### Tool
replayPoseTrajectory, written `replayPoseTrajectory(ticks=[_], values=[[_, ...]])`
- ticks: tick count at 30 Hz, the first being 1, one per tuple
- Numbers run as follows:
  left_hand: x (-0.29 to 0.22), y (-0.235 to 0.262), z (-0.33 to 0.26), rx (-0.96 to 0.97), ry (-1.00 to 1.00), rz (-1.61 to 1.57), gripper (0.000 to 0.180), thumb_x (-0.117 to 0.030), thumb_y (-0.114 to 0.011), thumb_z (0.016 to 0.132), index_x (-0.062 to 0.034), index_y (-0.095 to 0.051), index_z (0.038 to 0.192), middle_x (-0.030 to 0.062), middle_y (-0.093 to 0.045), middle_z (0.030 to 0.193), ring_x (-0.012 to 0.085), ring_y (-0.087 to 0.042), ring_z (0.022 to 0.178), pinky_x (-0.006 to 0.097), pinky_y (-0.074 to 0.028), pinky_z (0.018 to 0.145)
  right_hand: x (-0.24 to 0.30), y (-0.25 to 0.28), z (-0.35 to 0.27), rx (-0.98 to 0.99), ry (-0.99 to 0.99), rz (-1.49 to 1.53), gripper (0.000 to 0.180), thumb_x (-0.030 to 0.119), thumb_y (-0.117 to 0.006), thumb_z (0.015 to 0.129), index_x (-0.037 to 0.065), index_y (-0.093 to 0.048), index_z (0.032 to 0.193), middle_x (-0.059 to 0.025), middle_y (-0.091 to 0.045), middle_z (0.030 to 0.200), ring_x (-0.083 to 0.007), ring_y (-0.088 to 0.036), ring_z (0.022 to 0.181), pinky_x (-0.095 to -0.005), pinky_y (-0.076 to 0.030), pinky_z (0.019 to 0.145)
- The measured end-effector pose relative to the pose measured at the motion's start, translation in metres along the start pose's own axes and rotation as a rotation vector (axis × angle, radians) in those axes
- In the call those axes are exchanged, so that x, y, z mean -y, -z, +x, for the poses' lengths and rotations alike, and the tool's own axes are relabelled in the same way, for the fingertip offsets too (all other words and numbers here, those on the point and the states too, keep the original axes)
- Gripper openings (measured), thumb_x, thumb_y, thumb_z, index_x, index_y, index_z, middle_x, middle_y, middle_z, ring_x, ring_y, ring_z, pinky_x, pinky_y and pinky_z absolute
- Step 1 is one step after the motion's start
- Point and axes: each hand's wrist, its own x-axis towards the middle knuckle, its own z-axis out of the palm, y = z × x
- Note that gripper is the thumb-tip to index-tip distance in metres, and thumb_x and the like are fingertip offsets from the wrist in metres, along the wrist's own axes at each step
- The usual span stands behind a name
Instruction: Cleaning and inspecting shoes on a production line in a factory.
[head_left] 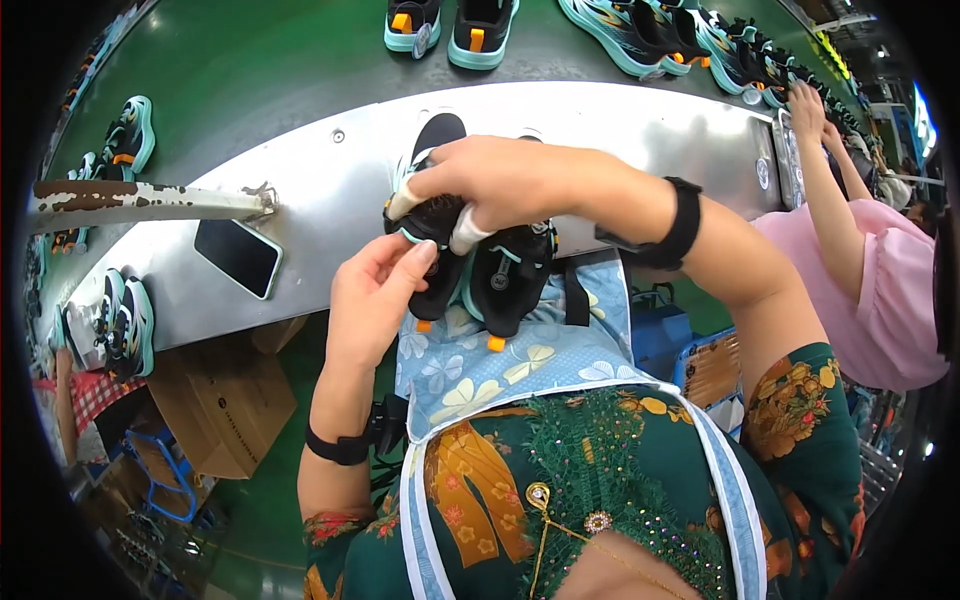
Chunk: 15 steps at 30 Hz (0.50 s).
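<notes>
Two black sneakers with teal soles and orange heel tabs lie side by side at the near edge of the metal work surface, heels toward me. My left hand (pixel 375 295) is closed, its thumb and fingers pinched at a teal edge beside the opening of the left sneaker (pixel 437 212). Over the same shoe, my right hand (pixel 478 180) reaches across from the right, with pale coverings on its thumb and a finger. Its fingers grip the shoe's upper around the laces. The right sneaker (pixel 507 285) sits under my right wrist, partly hidden.
A phone (pixel 238 257) lies left on the metal ledge (pixel 320 170), near a worn metal bar (pixel 150 200). More sneakers (pixel 483 35) stand on the green belt (pixel 270 70). A co-worker in pink (pixel 850 270) works at right. A cardboard box (pixel 225 410) stands below left.
</notes>
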Motion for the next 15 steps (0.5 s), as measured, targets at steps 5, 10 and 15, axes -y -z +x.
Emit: replayPoseTrajectory(ticks=[5, 10, 15], values=[[0.017, -0.008, 0.003, -0.014, -0.042, -0.030, 0.025, -0.021, -0.057, 0.096, 0.0006, -0.067, 0.103, 0.0028, -0.065, 0.082, 0.0037, -0.052, 0.066, 0.020, -0.039, 0.056, 0.007, -0.017, -0.009, -0.290, -0.057, -0.107, 0.036, 0.016, -0.073, 0.076, 0.007, -0.067, 0.110, -0.0133, -0.066, 0.080, -0.0314, -0.063, 0.079, -0.0398, -0.050, 0.072], [0.012, -0.023, -0.012, -0.141, -0.675, 0.762, 0.028, -0.018, -0.068, 0.084, 0.0026, -0.060, 0.102, 0.0126, -0.060, 0.082, 0.0246, -0.058, 0.068, 0.033, -0.048, 0.067, 0.012, -0.010, -0.018, -0.298, -0.182, -0.233, 0.035, 0.026, -0.071, 0.080, 0.010, -0.068, 0.112, -0.0147, -0.064, 0.082, -0.0331, -0.062, 0.081, -0.0409, -0.047, 0.076], [0.012, -0.017, -0.031, 0.188, -0.323, 0.722, 0.034, -0.018, -0.068, 0.084, 0.0005, -0.061, 0.111, 0.0149, -0.065, 0.093, 0.0241, -0.064, 0.079, 0.033, -0.050, 0.071, 0.035, 0.017, -0.071, -0.211, -0.390, 0.108, 0.036, 0.026, -0.070, 0.083, 0.018, -0.067, 0.118, -0.0161, -0.058, 0.086, -0.0308, -0.059, 0.085, -0.0378, -0.046, 0.076]])
